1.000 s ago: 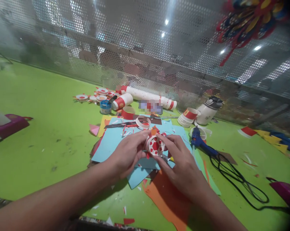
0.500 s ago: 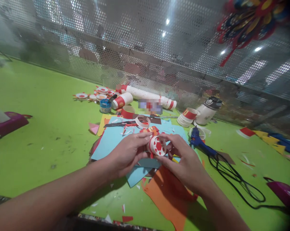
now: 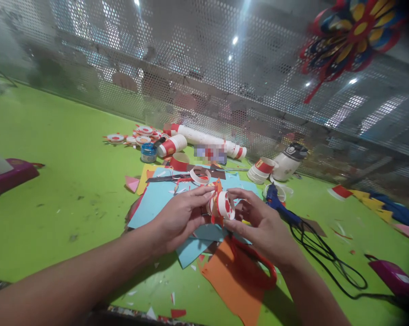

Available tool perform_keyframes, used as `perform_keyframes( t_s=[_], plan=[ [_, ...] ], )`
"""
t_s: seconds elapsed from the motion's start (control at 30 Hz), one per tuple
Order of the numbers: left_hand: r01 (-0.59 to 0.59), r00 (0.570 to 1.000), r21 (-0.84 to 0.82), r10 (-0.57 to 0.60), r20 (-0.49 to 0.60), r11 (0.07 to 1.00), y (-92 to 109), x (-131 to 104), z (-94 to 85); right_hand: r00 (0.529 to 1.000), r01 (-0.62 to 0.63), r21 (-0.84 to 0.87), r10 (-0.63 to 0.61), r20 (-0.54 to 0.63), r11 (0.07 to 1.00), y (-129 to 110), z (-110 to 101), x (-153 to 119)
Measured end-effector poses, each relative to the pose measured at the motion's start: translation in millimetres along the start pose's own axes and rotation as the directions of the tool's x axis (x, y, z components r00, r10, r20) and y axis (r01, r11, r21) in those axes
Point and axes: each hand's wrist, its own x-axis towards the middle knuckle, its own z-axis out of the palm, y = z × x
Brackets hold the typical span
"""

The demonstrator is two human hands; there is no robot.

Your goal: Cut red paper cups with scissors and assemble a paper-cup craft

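Note:
Between my two hands is a small white-and-red paper craft piece point(image 3: 224, 205), round, with red shapes on its end and orange-red bits sticking out. My left hand point(image 3: 182, 215) grips its left side, fingertips curled round the rim. On the right side, the thumb and fingers of my right hand point(image 3: 259, 222) hold the same piece. Light blue paper sheets point(image 3: 150, 206) lie beneath. Below my right hand are an orange sheet point(image 3: 230, 280) and a red scissors handle point(image 3: 270, 276), partly in shadow.
A blue glue gun point(image 3: 277, 199) with a black cord lies right. Behind are a blue jar point(image 3: 148, 152), paper cups point(image 3: 173, 145), a long white cup tube point(image 3: 204, 137), a white-and-black container point(image 3: 289, 161) and decorated discs point(image 3: 144, 130). Perforated metal screen point(image 3: 197, 77) borders the green table point(image 3: 55, 181).
The craft piece has turned, so its patterned end faces further right and more of its side shows. The view has shifted slightly. More of the red scissors handle is visible.

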Motion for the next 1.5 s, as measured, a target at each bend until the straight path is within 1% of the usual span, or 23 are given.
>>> perform_keyframes(
  t_s=[0.07, 0.17, 0.27, 0.33, 0.43, 0.57, 0.7, 0.77, 0.93, 1.0, 1.1, 1.27, 1.4, 1.5],
  plan=[
    [-0.001, 1.000, 0.005, 0.001, -0.022, 1.000, -0.6, 0.3, -0.6, 0.999, 0.014, -0.093, -0.017, -0.034, 0.996, -1.2, 1.4, -0.9],
    [0.004, 0.999, 0.008, -0.004, -0.042, 1.000, -1.9, 1.2, -2.0, 0.989, 0.098, -0.243, -0.122, -0.085, 0.965, -3.3, 4.6, -3.4],
    [0.001, 1.000, -0.002, -0.001, -0.023, 1.000, -2.8, 2.6, -3.5, 0.967, 0.183, -0.347, -0.233, -0.106, 0.920, -3.5, 8.5, -5.4],
    [-0.008, 1.000, -0.014, 0.008, 0.008, 1.000, -3.2, 3.9, -4.4, 0.958, 0.202, -0.379, -0.263, -0.116, 0.903, -2.2, 10.4, -5.6],
    [-0.010, 1.000, -0.007, 0.010, 0.027, 1.000, -4.0, 5.6, -5.4, 0.953, 0.209, -0.388, -0.276, -0.125, 0.898, 0.7, 11.6, -4.7],
    [0.000, 1.000, 0.009, 0.000, -0.013, 1.000, -4.9, 6.5, -6.5, 0.952, 0.205, -0.409, -0.278, -0.126, 0.889, 2.8, 11.2, -3.4],
    [-0.004, 0.998, 0.045, 0.000, 0.069, 0.999, -5.6, 6.9, -7.4, 0.959, 0.194, -0.407, -0.260, -0.112, 0.893, 3.3, 10.2, -2.1],
    [0.005, 0.996, 0.057, -0.010, 0.086, 0.998, -5.7, 7.1, -7.8, 0.964, 0.189, -0.394, -0.246, -0.099, 0.900, 4.0, 9.8, -1.7],
    [0.039, 0.997, 0.101, -0.045, 0.061, 0.994, -6.0, 7.9, -9.1, 0.969, 0.170, -0.396, -0.226, -0.097, 0.902, 5.7, 10.0, -1.6],
    [0.037, 0.998, 0.110, -0.043, 0.056, 0.993, -6.1, 8.2, -9.5, 0.970, 0.166, -0.413, -0.224, -0.096, 0.895, 5.5, 10.2, -1.7],
    [0.027, 0.998, 0.100, -0.032, 0.055, 0.995, -5.8, 8.6, -9.9, 0.972, 0.167, -0.424, -0.220, -0.080, 0.890, 4.4, 10.1, -2.3],
    [0.020, 1.000, 0.052, -0.021, 0.023, 0.998, -4.3, 8.0, -9.9, 0.974, 0.172, -0.394, -0.215, -0.068, 0.903, 1.2, 8.6, -5.0],
    [-0.003, 1.000, -0.009, 0.003, 0.021, 1.000, -3.2, 7.7, -9.8, 0.967, 0.191, -0.405, -0.243, -0.081, 0.894, -0.6, 7.9, -8.1],
    [-0.006, 1.000, -0.018, 0.007, 0.023, 1.000, -2.7, 7.6, -9.7, 0.956, 0.227, -0.440, -0.284, -0.068, 0.869, -0.7, 7.6, -9.1]
  ],
)
